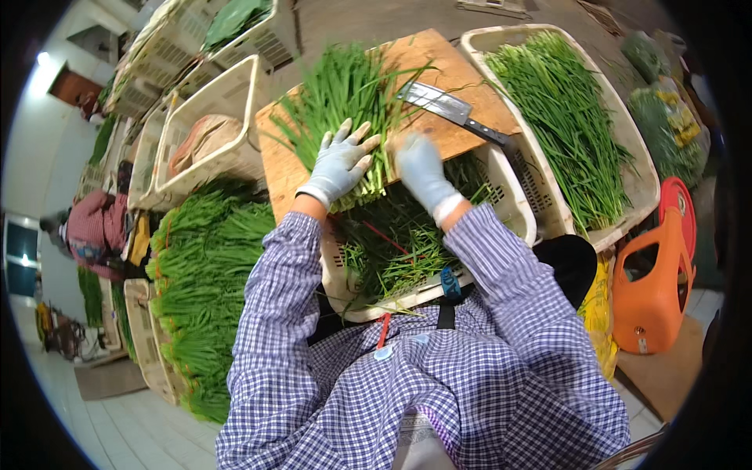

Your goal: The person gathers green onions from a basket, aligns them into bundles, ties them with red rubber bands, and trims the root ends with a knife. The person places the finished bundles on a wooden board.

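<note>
A loose bunch of green garlic chives [346,76] lies on a wooden board [458,64], its pale cut ends toward me. My left hand [336,167], in a light glove, rests on the stems with fingers spread. Beside it, my gloved right hand [422,170] is at the board's near edge. Motion blurs its fingers, so I cannot tell whether they hold anything. A cleaver [437,103] with a black handle lies flat on the board's right side. Below the board, a white plastic crate [520,200] holds loose green trimmings [399,267].
On the right stand a crate [651,188] of chives [558,117] and an orange plastic item [652,294]. Bundled chives [205,294] are piled left. Beyond them are more crates [252,100] and a person in a checked top [97,229].
</note>
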A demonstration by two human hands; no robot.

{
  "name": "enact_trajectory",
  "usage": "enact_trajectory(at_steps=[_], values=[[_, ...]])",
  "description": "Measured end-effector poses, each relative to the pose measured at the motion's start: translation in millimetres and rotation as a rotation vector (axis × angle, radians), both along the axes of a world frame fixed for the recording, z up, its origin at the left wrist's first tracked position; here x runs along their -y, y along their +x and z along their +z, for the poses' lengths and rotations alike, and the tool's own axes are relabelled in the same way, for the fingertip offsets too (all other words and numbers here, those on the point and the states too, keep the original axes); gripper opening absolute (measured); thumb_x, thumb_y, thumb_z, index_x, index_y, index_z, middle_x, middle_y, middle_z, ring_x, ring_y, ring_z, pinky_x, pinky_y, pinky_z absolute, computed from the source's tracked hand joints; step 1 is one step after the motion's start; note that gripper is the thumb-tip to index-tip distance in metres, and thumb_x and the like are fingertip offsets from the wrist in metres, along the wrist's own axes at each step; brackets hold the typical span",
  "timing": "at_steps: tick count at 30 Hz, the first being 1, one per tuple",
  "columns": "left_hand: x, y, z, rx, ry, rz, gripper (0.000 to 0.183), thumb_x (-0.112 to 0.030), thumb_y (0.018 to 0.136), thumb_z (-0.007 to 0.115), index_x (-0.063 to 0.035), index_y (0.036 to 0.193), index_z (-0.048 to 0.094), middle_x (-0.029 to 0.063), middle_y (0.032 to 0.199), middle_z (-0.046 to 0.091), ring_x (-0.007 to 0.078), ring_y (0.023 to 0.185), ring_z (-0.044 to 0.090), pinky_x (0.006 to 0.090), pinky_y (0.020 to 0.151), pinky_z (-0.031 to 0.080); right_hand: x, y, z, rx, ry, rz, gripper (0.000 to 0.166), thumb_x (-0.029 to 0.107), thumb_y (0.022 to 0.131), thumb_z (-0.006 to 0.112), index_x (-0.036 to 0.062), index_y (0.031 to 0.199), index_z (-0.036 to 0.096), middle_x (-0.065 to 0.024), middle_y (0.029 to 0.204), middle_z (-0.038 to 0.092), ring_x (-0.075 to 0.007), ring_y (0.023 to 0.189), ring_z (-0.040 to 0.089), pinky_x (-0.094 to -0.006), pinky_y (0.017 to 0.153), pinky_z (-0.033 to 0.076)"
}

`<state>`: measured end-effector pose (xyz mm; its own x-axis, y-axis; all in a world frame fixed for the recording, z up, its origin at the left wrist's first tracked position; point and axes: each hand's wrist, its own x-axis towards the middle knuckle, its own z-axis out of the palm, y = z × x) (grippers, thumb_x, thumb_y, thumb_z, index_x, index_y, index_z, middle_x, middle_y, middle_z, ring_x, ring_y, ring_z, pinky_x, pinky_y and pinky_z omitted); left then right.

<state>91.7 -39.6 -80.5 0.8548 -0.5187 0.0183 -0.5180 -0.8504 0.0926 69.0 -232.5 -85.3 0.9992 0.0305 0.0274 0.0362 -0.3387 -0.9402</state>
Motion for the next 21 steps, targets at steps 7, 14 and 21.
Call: enact_trajectory(at_steps=[7,14,21], values=[[-14,-8,-1,0.024,-0.03,0.008,0.047,-0.025,0.092,0.053,-0.0262,0.14,0.053,0.004,0.156,0.036,0.0338,0.146,0.024,0.0569,0.116,0.015,9,-128,48,0.0,-0.051,1.058,0.024,0.026,0.09,0.055,0.0077,0.09,0.072,-0.0128,0.092,0.07,-0.0308,0.087,0.066,-0.0375,0.077,0.051],[3,-41,44,0.285,-0.684,0.147,0.019,-0.014,0.092,0.063,-0.003,0.108,0.062,0.0136,0.103,0.065,0.0243,0.097,0.061,0.0355,0.085,0.048,57,-95,44,-0.306,0.696,0.258,0.022,0.016,0.099,0.049,0.0005,0.091,0.064,-0.0049,0.079,0.064,-0.0129,0.07,0.061,-0.0279,0.073,0.053],[98,-162,26,-1.501,-1.572,0.373,0.034,-0.039,0.103,0.047,-0.0092,0.109,0.063,-0.0066,0.067,0.05,0.0064,0.058,0.047,0.019,0.052,0.036,75,-152,52,-0.197,0.688,0.22,0.029,0.023,0.103,0.049,-0.0006,0.092,0.062,-0.0053,0.08,0.064,-0.0118,0.071,0.06,-0.0262,0.068,0.05]])
